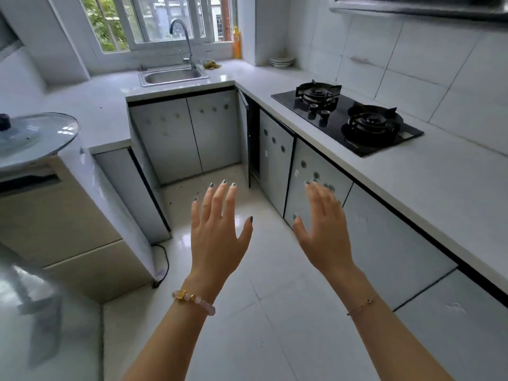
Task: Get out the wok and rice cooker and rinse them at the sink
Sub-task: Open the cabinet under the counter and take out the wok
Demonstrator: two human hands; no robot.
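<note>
Two bare hands, left hand [217,237] and right hand [324,232], hover above the pale floor tiles [275,298], fingers [220,199] spread, holding nothing. Neither wok nor rice cooker shows, presumably behind grey cabinet doors [275,160]; the rectangular steel sink [173,75] sits at the far edge of the white tabletop [247,75]. Expect a heavy, rigid wok, best gripped by its handle; a bulky cooker, both hands.

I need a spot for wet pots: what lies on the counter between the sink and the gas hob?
Head view: bare white counter from sink to gas hob; stacked bowls sit farther back in the corner.
</note>
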